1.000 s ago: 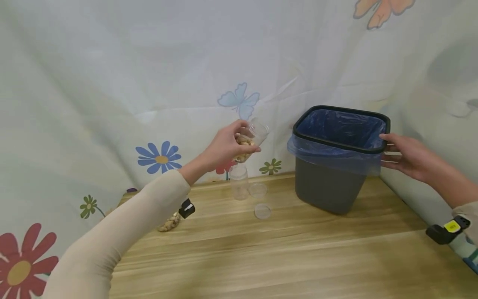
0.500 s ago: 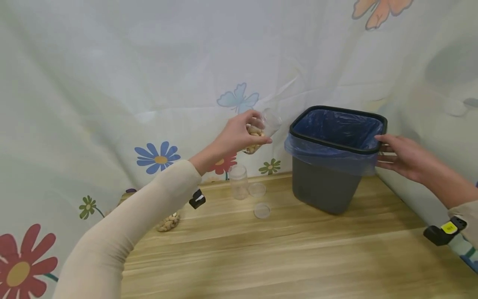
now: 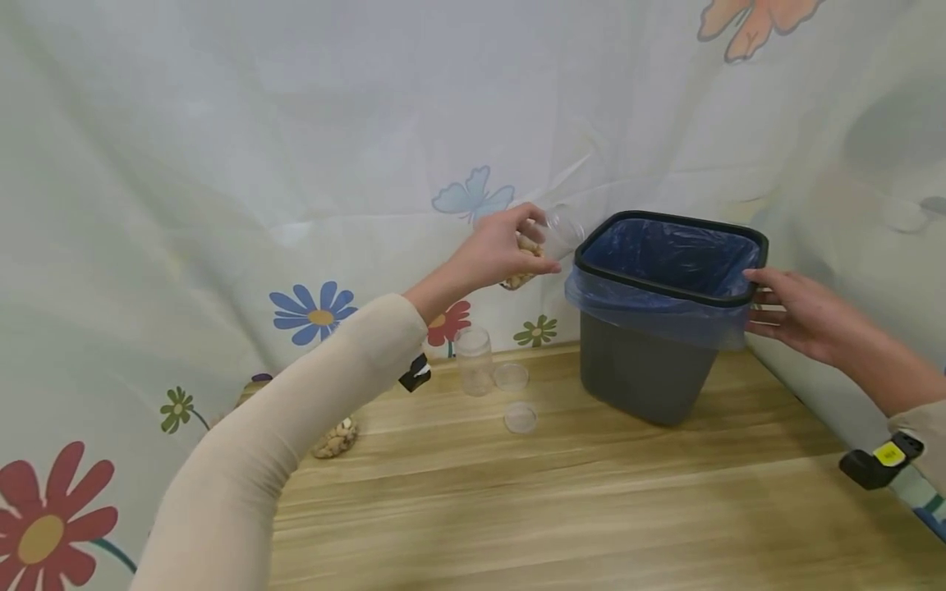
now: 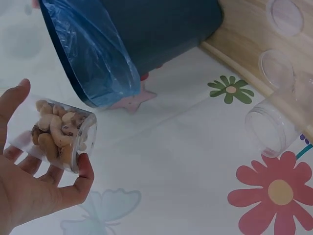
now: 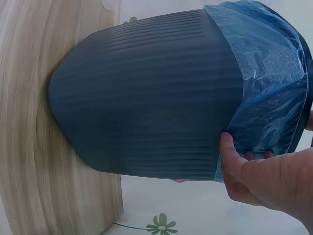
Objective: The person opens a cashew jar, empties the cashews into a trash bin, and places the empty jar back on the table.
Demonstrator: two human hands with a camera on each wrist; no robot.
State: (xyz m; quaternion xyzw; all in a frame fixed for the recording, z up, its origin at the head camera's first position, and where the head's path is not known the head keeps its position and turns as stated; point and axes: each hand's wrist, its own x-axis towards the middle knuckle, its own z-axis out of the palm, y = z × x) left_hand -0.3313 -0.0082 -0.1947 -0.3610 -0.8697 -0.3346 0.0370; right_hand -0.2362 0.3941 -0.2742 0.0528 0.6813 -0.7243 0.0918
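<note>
Nuts [image 4: 57, 131] are still in the jar [image 3: 566, 231], which the left hand [image 3: 501, 249] grips with curled fingers and thumb. Over the last second I have watched it travel up and rightward, and it now hangs tilted above the bench [image 3: 562, 509], mouth just beside the left rim of the bin [image 3: 643, 369]. The right hand [image 3: 801, 316] has kept its hold on the opposite rim, pinching it through the liner [image 3: 665, 318].

The jar's clear mouth (faint against the pale cloth [image 3: 310, 123]) is hard for me to make out, and whether it touches the rim I cannot tell. The bin's floor is hidden by its near wall. The left sleeve [image 3: 318, 402] partly covers another nut container [image 3: 337, 441] toward the bench's left edge.

Near the back edge stands a second clear jar [image 3: 474, 363], upright; one lid [image 3: 511, 377] lies beside it, while another disc [image 3: 521, 419] lies farther forward. The bin occupies the back right corner.
</note>
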